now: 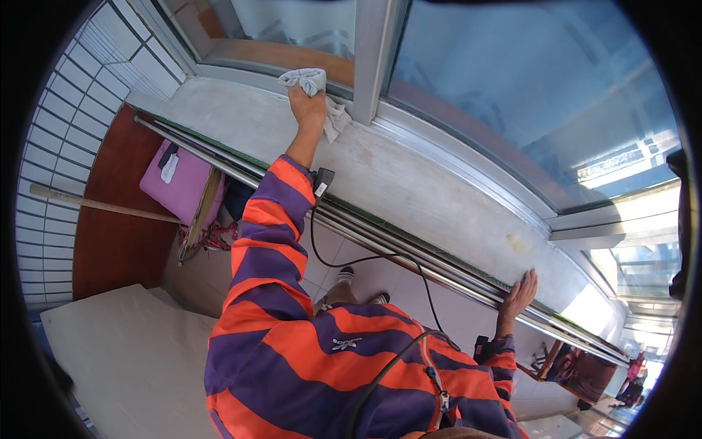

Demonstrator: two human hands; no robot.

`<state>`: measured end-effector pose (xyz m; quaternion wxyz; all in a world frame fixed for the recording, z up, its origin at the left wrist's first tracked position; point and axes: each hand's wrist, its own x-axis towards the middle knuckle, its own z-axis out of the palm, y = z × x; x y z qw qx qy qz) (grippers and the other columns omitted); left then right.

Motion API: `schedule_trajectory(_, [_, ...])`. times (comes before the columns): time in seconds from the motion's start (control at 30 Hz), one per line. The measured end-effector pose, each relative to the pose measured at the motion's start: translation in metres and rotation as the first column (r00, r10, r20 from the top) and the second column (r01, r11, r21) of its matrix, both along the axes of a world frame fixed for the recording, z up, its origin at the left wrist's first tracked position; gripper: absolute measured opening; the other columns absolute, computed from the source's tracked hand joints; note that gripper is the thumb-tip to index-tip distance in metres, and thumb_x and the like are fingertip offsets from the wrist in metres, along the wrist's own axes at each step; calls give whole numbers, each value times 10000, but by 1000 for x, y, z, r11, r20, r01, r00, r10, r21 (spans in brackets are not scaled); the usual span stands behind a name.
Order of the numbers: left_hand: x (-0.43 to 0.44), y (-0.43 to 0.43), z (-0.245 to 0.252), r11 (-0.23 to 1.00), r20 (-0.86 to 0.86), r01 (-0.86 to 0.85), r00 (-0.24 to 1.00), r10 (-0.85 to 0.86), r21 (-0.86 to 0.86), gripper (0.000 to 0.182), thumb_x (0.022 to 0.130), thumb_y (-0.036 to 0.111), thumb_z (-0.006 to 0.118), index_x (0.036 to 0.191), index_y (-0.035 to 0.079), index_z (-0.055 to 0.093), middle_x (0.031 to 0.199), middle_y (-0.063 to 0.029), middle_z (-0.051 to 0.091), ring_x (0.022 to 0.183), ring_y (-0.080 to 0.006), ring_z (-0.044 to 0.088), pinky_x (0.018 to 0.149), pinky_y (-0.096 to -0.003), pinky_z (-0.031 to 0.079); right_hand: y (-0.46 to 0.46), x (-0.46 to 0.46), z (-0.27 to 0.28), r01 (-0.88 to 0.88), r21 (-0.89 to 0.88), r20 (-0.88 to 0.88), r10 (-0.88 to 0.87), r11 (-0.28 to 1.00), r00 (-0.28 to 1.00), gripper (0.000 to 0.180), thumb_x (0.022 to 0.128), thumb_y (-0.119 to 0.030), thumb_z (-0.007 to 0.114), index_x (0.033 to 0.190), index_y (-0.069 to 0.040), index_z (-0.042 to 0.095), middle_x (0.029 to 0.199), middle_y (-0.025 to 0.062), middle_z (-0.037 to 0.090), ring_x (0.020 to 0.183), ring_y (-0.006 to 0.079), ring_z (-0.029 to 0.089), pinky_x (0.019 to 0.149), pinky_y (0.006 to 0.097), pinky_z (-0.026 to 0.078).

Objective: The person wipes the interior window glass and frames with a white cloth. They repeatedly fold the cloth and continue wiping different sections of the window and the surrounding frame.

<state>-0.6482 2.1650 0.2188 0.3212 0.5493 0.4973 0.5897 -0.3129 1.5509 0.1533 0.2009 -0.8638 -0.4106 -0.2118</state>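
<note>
My left hand (pixel 308 108) grips a bunched white-grey cloth (pixel 305 80) at the window's lower frame. A loose end of this cloth hangs beside the wrist onto the pale window sill (pixel 428 189). Well to the right, my right hand (pixel 520 295) rests at the sill's near edge, above the metal rails, its fingers spread a little and holding nothing. The sliding window's upright frame (pixel 374 60) stands just right of the cloth. A black device (pixel 322 180) on a cable sits at my left wrist.
Long metal rails (pixel 384 237) run along the sill's near side. Below them at left are a pink cushion (pixel 174 186), a wooden stick (pixel 104 205) and a red-brown panel (pixel 118 236). A pale board (pixel 131 356) lies behind my left side. The black cable (pixel 378 255) loops before my body.
</note>
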Motion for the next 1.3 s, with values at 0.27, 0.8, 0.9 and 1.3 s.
schedule_trajectory(0.27, [7,-54,22,873,388,424,866,-314,-240,339,789,-20,732,1117,17,655,1063,-60,687,937,-181,651,846,-317,507,0,2,1,2,-4,51,-2,1000,999,435,984,-220,448,1353,0,519,1472,146,478,1388,353,375,1155,468,252])
schedule_trajectory(0.8, [-47,10,6,963,-597,186,801,-35,193,308,754,64,691,1050,-18,664,1168,-220,604,1060,-422,587,911,-474,493,-1,6,-1,24,-53,84,-20,998,996,439,997,-222,423,1374,-13,507,1477,149,470,1394,354,367,1166,462,249])
schedule_trajectory(0.9, [-67,0,12,888,-711,365,700,-64,279,325,766,3,653,1090,-22,660,1187,-196,601,1083,-403,576,913,-449,500,6,2,3,50,-70,80,-44,996,996,430,995,-231,451,1357,-9,522,1472,156,473,1386,368,377,1157,473,269])
schedule_trajectory(1.3, [-213,140,19,817,-893,521,450,-19,245,400,724,-52,623,1117,12,664,1231,-160,631,1073,-366,584,926,-408,509,211,-178,13,-13,29,-110,16,999,994,352,962,-159,533,1288,-30,573,1462,156,487,1389,387,371,1142,476,286])
